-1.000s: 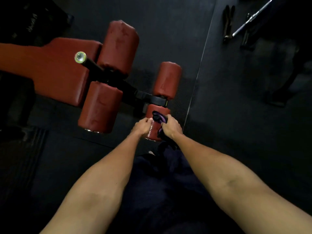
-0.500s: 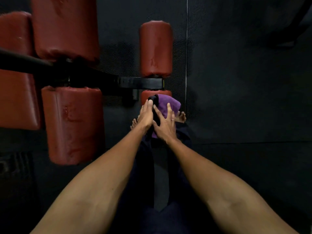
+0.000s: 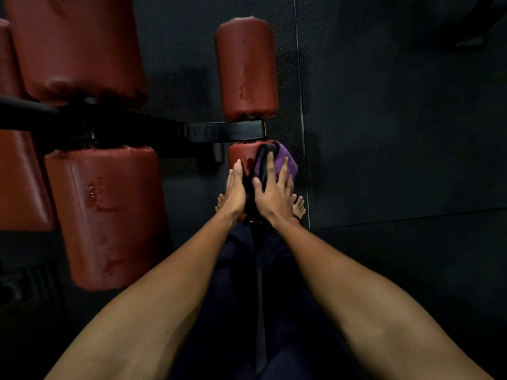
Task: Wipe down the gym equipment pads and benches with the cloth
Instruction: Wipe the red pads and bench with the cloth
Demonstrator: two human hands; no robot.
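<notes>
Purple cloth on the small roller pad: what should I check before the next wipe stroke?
1. Purple cloth lies on the near small roller pad: ok.
2. Right hand presses flat on the cloth, fingers straight: ok.
3. Left hand rests on the pad beside the cloth to steady it: ok.
4. Far small roller pad clean: not ok, shiny smears show.
5. Large roller pad clean: not ok, smears show.
6. Underside of the near pad wiped: cannot tell, hidden.
</notes>
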